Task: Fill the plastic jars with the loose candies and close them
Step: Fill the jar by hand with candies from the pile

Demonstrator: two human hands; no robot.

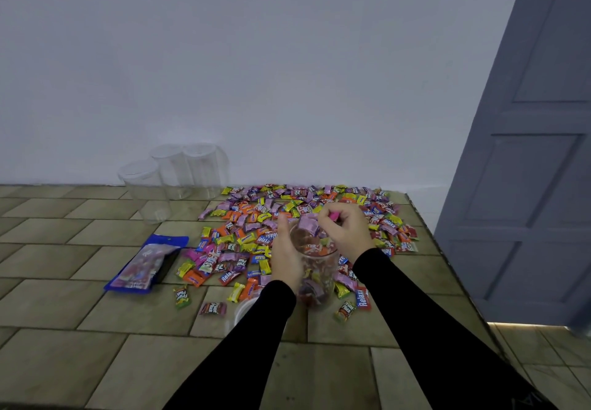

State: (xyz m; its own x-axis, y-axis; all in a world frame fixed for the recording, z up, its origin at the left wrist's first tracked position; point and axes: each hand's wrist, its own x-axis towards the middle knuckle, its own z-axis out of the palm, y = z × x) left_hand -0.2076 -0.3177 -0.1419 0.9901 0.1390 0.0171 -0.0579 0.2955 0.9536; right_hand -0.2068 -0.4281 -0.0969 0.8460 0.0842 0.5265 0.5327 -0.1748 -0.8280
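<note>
A clear plastic jar (315, 269) stands on the tiled surface, nearly full of wrapped candies. My left hand (286, 254) grips its left side. Over the jar's mouth, my right hand (347, 229) is closed on a few candies, a pink one (334, 216) showing between the fingers and purple ones (308, 222) at the rim. A wide pile of loose wrapped candies (287, 214) spreads behind and around the jar. A white lid (244, 309) lies partly hidden under my left sleeve. Three empty clear jars (174, 176) stand at the back left by the wall.
A torn blue candy bag (145, 264) lies flat to the left of the pile. The white wall runs along the back. The tiled surface's right edge (447, 265) drops off beside a grey door (527, 153).
</note>
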